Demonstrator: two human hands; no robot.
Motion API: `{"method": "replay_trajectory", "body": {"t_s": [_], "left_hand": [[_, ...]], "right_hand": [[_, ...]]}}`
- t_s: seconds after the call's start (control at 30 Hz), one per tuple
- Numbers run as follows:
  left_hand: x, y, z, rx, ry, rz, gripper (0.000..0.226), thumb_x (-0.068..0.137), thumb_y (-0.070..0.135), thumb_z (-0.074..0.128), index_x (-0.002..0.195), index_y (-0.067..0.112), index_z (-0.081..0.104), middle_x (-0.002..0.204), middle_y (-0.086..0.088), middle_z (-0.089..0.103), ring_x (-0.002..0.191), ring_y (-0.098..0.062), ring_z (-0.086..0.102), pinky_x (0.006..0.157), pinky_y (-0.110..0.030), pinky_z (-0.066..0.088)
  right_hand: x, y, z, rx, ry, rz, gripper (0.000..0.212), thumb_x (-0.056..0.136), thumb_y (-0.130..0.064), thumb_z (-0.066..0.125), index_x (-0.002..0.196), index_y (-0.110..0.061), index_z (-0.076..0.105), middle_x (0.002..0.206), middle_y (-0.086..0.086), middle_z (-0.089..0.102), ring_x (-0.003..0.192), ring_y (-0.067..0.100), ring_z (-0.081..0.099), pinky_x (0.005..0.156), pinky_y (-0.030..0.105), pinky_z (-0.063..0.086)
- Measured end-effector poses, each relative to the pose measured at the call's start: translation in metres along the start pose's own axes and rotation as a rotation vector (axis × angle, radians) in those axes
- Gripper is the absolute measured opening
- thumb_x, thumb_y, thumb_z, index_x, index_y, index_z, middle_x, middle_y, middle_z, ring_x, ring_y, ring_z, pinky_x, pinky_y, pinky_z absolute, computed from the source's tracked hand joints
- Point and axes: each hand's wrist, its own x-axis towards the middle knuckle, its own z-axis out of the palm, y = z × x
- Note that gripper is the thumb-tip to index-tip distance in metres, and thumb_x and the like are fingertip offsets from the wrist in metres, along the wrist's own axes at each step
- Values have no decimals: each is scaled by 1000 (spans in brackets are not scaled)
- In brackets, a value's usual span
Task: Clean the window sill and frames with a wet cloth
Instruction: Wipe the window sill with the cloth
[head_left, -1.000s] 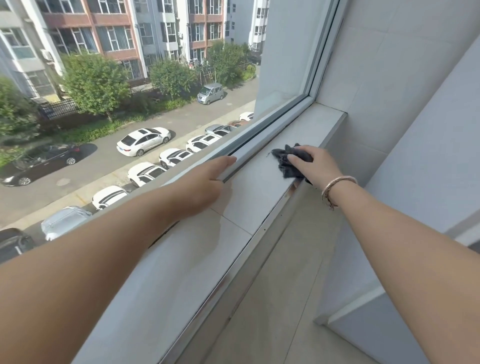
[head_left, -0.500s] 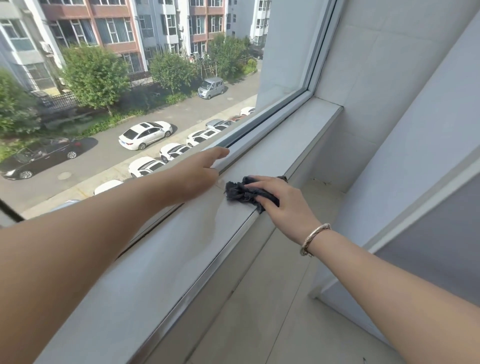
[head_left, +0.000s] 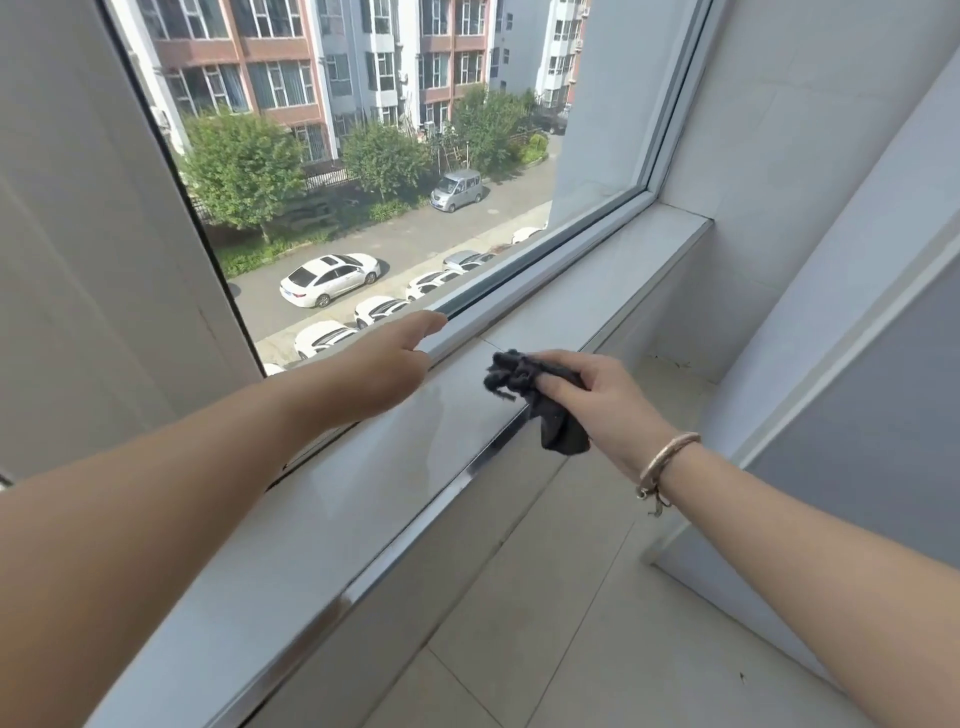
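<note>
The pale window sill (head_left: 363, 499) runs from the near left to the far right corner, with a shiny metal strip along its front edge. A dark grey cloth (head_left: 524, 384) lies bunched on the sill's front edge, one end hanging over. My right hand (head_left: 602, 400) grips it from the right, a bracelet on the wrist. My left hand (head_left: 389, 364) rests flat against the lower window frame (head_left: 545, 275), fingers stretched along the rail and holding nothing.
A wide white vertical frame post (head_left: 104, 234) stands at the left. The tiled side wall (head_left: 810, 156) closes the sill at the far right. Below lies a tiled floor (head_left: 571, 597), with a grey panel (head_left: 857, 415) on the right.
My right hand has drawn the cloth along the sill from the far right corner toward me. The view has shifted left, bringing the vertical post into sight. My left hand stays on the frame.
</note>
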Motion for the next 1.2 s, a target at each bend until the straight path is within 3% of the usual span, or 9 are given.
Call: {"method": "replay_trajectory", "body": {"t_s": [0.1,0.2,0.33,0.57,0.77,0.87,0.97,1.1,1.2], "left_hand": [[-7,-6,-5,-33,14,-22,62,87,-8,30,144,16,33,151,2,32,141,-12,27,117,-32,19],[-13,-14,-8,-40,31,-41,62,85,-11,29,142,12,35,149,-1,36,139,-13,31,115,-30,21],[-20,-24,-7,-48,39,-42,60,86,-13,27,140,9,38,146,-4,39,137,-16,34,115,-31,23],[-25,-25,-8,-52,36,-49,55,89,-11,30,140,7,37,146,-6,39,137,-16,34,112,-26,25],[-43,-19,-15,-24,4,-91,62,85,-15,25,143,7,33,149,-4,36,139,-14,31,116,-28,21],[-53,-17,-18,-36,15,-107,63,85,-15,25,143,8,34,148,-4,37,138,-14,32,116,-29,22],[-63,-14,-15,-20,34,-110,63,85,-13,27,142,12,36,147,-2,39,137,-14,35,114,-29,25],[-76,-18,-10,1,93,-131,64,84,-11,27,140,18,37,146,2,39,135,-12,37,108,-29,31],[-84,-25,-10,16,96,-153,67,82,-13,27,140,19,36,144,3,39,133,-12,38,100,-25,35]], "right_hand": [[31,-6,8,-179,216,-58,21,93,-8,54,107,-15,68,86,1,71,78,19,68,80,29,53],[65,5,34,-471,251,-79,27,92,-10,53,115,-14,66,115,5,60,106,20,57,88,16,36],[78,18,67,-547,233,-93,24,88,-4,53,108,-7,66,116,9,49,106,24,51,82,14,32],[24,-2,91,-431,-280,-337,27,81,3,55,94,-13,73,109,-4,62,99,14,58,88,18,45],[-6,-21,64,-404,-709,-165,33,80,9,52,86,-17,71,104,-3,63,83,9,62,73,19,52],[1,-25,48,-356,-519,-114,29,85,5,54,87,-19,69,101,4,66,65,-1,60,59,12,47],[9,-19,59,-372,-202,-254,26,84,2,57,91,-18,72,101,0,63,87,7,60,79,17,47],[6,-5,97,-435,-181,-381,24,83,-1,62,97,-15,74,102,-3,61,93,8,56,83,5,39],[6,0,118,-416,-126,-443,22,83,-1,61,98,-13,74,103,-1,61,94,12,56,86,12,41]]}}
